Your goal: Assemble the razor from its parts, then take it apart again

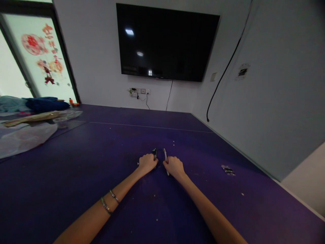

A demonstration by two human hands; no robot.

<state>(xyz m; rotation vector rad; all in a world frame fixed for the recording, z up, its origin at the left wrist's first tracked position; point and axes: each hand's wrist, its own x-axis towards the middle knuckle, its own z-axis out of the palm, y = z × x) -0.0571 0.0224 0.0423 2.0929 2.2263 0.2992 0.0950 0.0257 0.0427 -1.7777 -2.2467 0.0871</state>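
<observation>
My left hand [147, 163] is closed around a small black device with a greenish top edge [154, 153]; most of it is hidden in the fist, and its exact kind is unclear. Just to the right, my right hand [174, 165] grips a slim white toothbrush [165, 154]. Its small head points away from me, and the lower end of the handle shows below the fingers. Both hands are close together over the purple tabletop [122, 196], with a narrow gap between them. Two bracelets circle my left forearm.
A small shiny packet [228, 170] lies to the right, and small white crumbs dot the surface. At the left are a plastic bag [30, 137], a clear cup [61, 122] and blue cloth [47, 104]. A black cable [223, 74] hangs along the right wall.
</observation>
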